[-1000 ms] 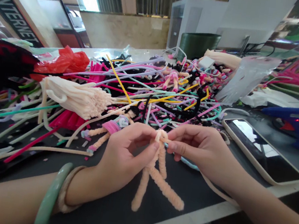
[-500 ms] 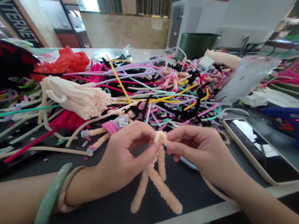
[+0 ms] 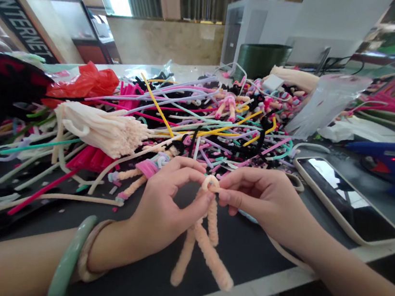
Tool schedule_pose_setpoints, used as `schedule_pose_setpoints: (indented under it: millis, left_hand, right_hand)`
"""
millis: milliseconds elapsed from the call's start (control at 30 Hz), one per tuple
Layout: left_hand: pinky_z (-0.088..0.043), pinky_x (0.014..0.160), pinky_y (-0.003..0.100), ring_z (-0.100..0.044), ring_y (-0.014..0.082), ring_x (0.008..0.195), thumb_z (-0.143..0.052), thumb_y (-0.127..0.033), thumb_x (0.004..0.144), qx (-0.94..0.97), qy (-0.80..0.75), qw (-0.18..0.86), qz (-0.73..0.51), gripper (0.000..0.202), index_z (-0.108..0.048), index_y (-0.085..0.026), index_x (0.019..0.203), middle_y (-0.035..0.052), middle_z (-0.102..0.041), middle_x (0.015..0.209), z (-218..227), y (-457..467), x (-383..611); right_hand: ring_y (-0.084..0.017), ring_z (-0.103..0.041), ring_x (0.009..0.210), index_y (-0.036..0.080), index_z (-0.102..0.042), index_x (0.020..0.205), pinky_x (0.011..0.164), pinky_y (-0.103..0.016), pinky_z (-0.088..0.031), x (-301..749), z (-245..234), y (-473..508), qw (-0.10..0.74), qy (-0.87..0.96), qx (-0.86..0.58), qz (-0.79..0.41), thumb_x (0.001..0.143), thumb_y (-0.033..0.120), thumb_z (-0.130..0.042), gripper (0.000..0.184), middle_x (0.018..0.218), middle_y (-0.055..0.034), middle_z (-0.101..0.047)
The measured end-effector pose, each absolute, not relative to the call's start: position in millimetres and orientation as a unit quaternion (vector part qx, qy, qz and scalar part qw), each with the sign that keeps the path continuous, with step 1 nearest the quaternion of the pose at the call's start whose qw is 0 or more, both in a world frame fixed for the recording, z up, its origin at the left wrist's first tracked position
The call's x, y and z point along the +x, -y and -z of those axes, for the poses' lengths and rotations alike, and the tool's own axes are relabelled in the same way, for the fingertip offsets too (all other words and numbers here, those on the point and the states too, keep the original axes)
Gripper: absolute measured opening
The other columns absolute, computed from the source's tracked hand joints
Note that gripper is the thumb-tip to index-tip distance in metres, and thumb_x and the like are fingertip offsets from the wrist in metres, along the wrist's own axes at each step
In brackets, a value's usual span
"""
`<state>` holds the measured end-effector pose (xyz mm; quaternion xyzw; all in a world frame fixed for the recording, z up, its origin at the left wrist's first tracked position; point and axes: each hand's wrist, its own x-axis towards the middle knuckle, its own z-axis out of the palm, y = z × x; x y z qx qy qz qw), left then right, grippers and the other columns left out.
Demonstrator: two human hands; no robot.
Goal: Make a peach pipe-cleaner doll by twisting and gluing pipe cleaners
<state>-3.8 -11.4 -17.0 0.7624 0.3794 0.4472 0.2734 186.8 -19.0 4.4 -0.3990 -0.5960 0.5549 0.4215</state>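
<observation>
Above the dark table front, a peach pipe-cleaner doll point(image 3: 210, 254) hangs with its twisted limbs pointing down and a small loop at its top. My left hand point(image 3: 162, 206) pinches it just below the loop between thumb and fingers. On the other side, my right hand point(image 3: 259, 192) is closed on a peach pipe cleaner point(image 3: 288, 255) beside the loop; a length of it trails below that hand toward the table edge. Left of my left hand lies a finished-looking doll point(image 3: 143, 170) with a pink and lilac outfit, partly hidden by the hand.
A phone point(image 3: 348, 202) lies at right, with a blue glue gun point(image 3: 394, 162) behind it. Loose coloured pipe cleaners point(image 3: 221, 132) pile up across the back. A cream bundle of pipe cleaners point(image 3: 103, 128) and a red plastic bag point(image 3: 86, 82) are at left.
The loop at the doll's top looks rounder and more open now. The doll's lower limbs have swung slightly left and down; both hands keep their grip.
</observation>
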Motion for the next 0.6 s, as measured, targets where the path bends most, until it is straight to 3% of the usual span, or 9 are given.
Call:
schedule_pose_setpoints:
  millis: [367,600]
  left_hand:
    - [-0.046,0.087,0.033,-0.057,0.0177,0.101,-0.059,-0.014,0.085,0.768,-0.380,0.281,-0.433,0.007,-0.062,-0.017,0.079,0.0055,-0.058,0.101,12.8,14.0,-5.5]
    - [-0.045,0.088,0.032,-0.056,0.0166,0.101,-0.059,-0.016,0.086,0.762,-0.380,0.294,-0.434,0.006,-0.061,-0.017,0.081,0.0046,-0.057,0.102,15.0,13.8,-5.4]
  right_hand:
    - [-0.007,-0.053,0.057,0.016,-0.073,0.080,0.051,-0.018,-0.043,189.4,-6.1,22.0,0.372,0.642,-0.435,-0.511,0.085,0.031,-0.066,0.017,0.066,0.0007,-0.064]
    - [-0.006,-0.054,0.061,0.018,-0.073,0.080,0.054,-0.014,-0.042,191.4,-2.6,21.5,0.371,0.646,-0.435,-0.505,0.083,0.030,-0.069,0.013,0.069,0.0025,-0.067]
